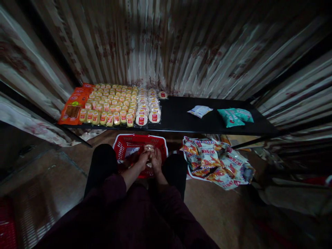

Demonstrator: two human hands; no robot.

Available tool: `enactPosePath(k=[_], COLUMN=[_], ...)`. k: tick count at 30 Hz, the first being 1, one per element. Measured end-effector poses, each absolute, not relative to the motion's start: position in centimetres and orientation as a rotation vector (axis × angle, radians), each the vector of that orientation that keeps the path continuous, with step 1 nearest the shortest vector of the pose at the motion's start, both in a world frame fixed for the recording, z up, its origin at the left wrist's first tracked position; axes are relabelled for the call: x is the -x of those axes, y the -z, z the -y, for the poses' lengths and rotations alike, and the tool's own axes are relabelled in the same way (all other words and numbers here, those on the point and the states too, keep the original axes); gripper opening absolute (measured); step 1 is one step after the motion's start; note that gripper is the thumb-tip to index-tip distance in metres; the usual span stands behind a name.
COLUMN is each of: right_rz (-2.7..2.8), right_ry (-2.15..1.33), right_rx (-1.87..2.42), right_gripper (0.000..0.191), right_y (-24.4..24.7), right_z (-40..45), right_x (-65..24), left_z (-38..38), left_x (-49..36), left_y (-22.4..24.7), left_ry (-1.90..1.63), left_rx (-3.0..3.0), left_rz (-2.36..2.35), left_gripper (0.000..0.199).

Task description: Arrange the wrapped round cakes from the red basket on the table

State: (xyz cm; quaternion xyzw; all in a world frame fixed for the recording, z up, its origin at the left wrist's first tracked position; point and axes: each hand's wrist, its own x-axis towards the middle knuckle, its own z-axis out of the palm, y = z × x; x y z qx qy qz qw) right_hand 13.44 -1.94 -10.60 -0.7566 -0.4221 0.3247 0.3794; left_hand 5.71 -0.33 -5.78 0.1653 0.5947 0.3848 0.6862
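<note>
Both hands are together over the red basket (163, 141) between my knees. My left hand (143, 159) and my right hand (156, 161) close from either side on a pale wrapped snack (148, 148), whose upper end shows above the fingers. Another pale patch shows just below the fingers; I cannot tell whether it is part of the same packet. Inside the basket, dim packets lie partly hidden by my left arm. On the shelf beyond stand rows of similar white round wrapped snacks (141, 120).
A black shelf (175, 117) carries yellow wrapped cakes (110, 119), orange packets (74, 107), a white-blue packet (200, 111) and teal packets (230, 117). Right of my knee, a second basket overflows with white-and-red snack bags (209, 155). Striped curtains (155, 48) hang behind.
</note>
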Motion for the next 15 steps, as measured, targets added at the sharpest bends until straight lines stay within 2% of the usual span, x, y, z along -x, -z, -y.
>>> enactPosePath(k=[3, 10, 15], right_rz=[1.029, 1.237, 1.433], right_ry=[-0.752, -0.525, -0.726], right_rx=[1.996, 1.842, 1.710], right_gripper=[0.058, 0.052, 0.051], right_y=[10.7, 10.2, 9.8], right_z=[2.2, 2.7, 3.2], right_x=[-13.4, -13.0, -11.8], left_z=[0.0, -0.7, 0.0], left_x=[-5.3, -2.9, -2.3], left_y=[5.5, 4.9, 4.6], left_ry=[-0.876, -0.890, -0.887], left_rx=[-0.325, -0.236, -0.250], left_rz=[-1.371, -1.424, -1.399], left_gripper=[0.020, 0.015, 0.016])
